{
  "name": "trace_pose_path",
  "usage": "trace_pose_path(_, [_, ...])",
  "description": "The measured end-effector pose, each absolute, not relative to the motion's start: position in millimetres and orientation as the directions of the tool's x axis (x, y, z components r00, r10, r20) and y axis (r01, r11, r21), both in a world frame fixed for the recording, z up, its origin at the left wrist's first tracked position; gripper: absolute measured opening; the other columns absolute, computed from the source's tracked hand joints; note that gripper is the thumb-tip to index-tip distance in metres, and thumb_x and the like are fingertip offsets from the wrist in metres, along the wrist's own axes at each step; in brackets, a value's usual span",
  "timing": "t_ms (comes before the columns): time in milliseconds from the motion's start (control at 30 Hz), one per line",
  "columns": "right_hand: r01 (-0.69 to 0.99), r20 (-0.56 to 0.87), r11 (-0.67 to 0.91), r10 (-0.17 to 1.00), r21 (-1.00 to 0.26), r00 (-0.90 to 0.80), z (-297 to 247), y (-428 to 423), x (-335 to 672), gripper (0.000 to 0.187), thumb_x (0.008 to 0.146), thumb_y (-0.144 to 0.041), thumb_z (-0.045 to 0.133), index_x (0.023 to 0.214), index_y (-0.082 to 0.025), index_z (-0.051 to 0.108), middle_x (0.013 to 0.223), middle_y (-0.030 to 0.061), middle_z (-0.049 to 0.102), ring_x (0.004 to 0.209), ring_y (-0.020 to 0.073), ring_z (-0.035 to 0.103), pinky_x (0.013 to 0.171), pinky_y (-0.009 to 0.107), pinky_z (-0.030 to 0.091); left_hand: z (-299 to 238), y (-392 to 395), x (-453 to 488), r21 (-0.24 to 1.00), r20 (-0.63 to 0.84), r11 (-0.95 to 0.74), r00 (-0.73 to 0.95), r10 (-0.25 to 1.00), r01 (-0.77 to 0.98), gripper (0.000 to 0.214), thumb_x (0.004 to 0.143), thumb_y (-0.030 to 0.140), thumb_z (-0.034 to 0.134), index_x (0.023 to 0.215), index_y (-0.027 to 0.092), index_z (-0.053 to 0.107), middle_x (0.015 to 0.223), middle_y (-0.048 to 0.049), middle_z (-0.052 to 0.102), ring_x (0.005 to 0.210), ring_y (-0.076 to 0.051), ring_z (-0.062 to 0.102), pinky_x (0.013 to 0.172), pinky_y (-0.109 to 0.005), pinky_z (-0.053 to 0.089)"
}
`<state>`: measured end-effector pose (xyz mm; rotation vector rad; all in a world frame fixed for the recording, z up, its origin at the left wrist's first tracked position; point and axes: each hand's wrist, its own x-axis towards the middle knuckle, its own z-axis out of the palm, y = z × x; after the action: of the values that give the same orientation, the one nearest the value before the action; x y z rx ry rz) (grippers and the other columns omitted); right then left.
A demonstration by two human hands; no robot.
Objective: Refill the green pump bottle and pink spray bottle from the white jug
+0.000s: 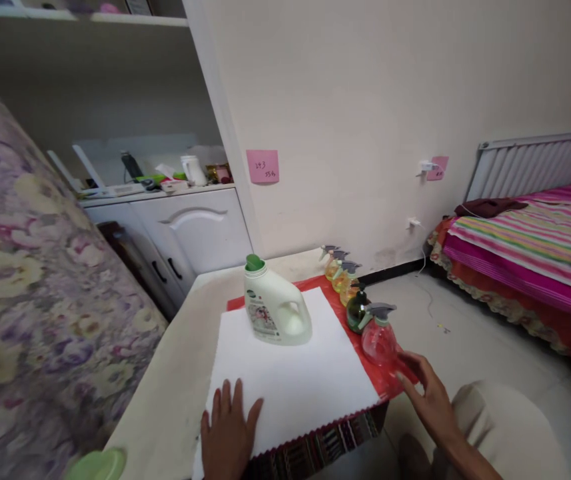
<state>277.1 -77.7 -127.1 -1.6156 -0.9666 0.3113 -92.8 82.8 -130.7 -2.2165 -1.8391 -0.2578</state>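
My left hand (pixel 228 430) lies flat on a white sheet of paper (pixel 290 380), fingers stretched out. My right hand (pixel 430 397) is at the table's right corner, thumb and forefinger apart, with the edge of a red plastic sheet (pixel 382 383) between them. Beside its fingertips stands a clear, round spray bottle (pixel 379 341) with a grey trigger head, tinted red by the sheet. Behind that bottle are a dark green pump bottle (pixel 356 310) and several yellowish spray bottles (pixel 348 291) in a row. A pale green detergent jug (pixel 275 307) stands upright on the paper, its green spout uncapped.
A light green lid-like object (pixel 98 465) sits at the table's lower left. Flowered curtain (pixel 60 300) hangs on the left, beside a white cabinet (pixel 195 233). To the right is a bed (pixel 540 233) with a striped cover. My knee (pixel 505 427) is near the right corner.
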Motion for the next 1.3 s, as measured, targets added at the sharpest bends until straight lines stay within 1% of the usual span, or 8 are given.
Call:
trace_pose_path(100, [0.582,0.357,0.039,0.822,-0.812,0.444,-121,-78,240,0.031,0.087,-0.042,0.052,0.113,-0.027,0.058,0.120,0.0081,0.063,0.116,0.0300,0.058,0.100,0.047,0.048,-124,76,-83,-0.063,0.291,-0.195,0.205,0.935,0.979,0.063,0.088,0.054,0.041,0.139,0.018,0.046,0.150,-0.0136,0.039,0.139,-0.033,0.032,0.109,-0.052,0.028])
trace_pose_path(167, [0.689,0.381,0.083,0.877,-0.720,0.293,-118,-63,216,0.033,0.091,-0.040,0.046,0.119,-0.026,0.056,0.126,0.0079,0.062,0.120,0.0270,0.056,0.101,0.043,0.048,-121,74,-78,-0.044,0.285,-0.235,0.238,0.929,0.971,0.064,0.089,0.056,0.040,0.140,0.018,0.046,0.150,-0.0140,0.038,0.140,-0.033,0.031,0.109,-0.052,0.028])
trace_pose_path(333, [0.800,0.397,0.155,0.911,-0.580,0.111,-123,-10,184,0.053,0.091,-0.044,0.048,0.140,-0.025,0.040,0.151,0.0079,0.039,0.141,0.0272,0.031,0.117,0.051,0.026,-124,79,-83,-0.008,0.265,-0.258,0.251,0.931,0.966,0.065,0.090,0.057,0.037,0.141,0.017,0.044,0.150,-0.0148,0.037,0.139,-0.033,0.031,0.110,-0.053,0.027])
trace_pose_path(500, [0.847,0.358,0.127,0.930,-0.516,0.079,-147,13,184,0.061,0.086,-0.051,0.055,0.138,-0.020,0.046,0.151,0.0138,0.037,0.141,0.0361,0.027,0.113,0.059,0.023,-131,80,-90,0.024,0.287,-0.268,0.250,0.925,0.963,0.066,0.090,0.058,0.037,0.142,0.017,0.041,0.151,-0.0153,0.037,0.139,-0.034,0.031,0.111,-0.055,0.024])
trace_pose_path(700, [0.884,0.350,0.114,0.935,-0.453,0.059,-163,12,185,0.062,0.087,-0.055,0.051,0.139,-0.022,0.046,0.152,0.0107,0.035,0.141,0.0353,0.027,0.114,0.058,0.020,-128,74,-93,0.063,0.247,-0.237,0.215,0.945,0.970,0.071,0.089,0.059,0.036,0.142,0.012,0.040,0.151,-0.0160,0.035,0.140,-0.033,0.030,0.112,-0.053,0.024])
trace_pose_path(900, [0.908,0.354,0.110,0.934,-0.404,0.044,-166,13,185,0.063,0.087,-0.057,0.048,0.139,-0.020,0.046,0.152,0.0122,0.035,0.141,0.0358,0.027,0.113,0.058,0.022,-124,78,-96,0.062,0.244,-0.072,0.055,0.968,0.995,0.070,0.090,0.056,0.036,0.140,0.006,0.043,0.149,-0.0220,0.035,0.138,-0.037,0.032,0.110,-0.057,0.025])
trace_pose_path(1100, [0.925,0.364,0.103,0.931,-0.366,0.041,-166,13,183,0.064,0.088,-0.057,0.048,0.139,-0.019,0.047,0.151,0.0136,0.036,0.140,0.0362,0.030,0.113,0.057,0.024,-115,118,-80,0.047,0.260,-0.133,0.116,0.959,0.990,0.058,0.094,0.039,0.033,0.139,0.005,0.043,0.148,-0.0206,0.038,0.138,-0.030,0.035,0.112,-0.048,0.027])
trace_pose_path(1300, [0.943,0.353,0.088,0.935,-0.321,0.033,-167,14,182,0.065,0.088,-0.059,0.045,0.141,-0.021,0.044,0.151,0.0131,0.037,0.140,0.0344,0.030,0.112,0.056,0.026,-121,134,-86,0.032,0.291,-0.131,0.116,0.950,0.991,0.058,0.094,0.041,0.035,0.139,0.005,0.043,0.148,-0.0224,0.038,0.137,-0.033,0.036,0.110,-0.050,0.029])
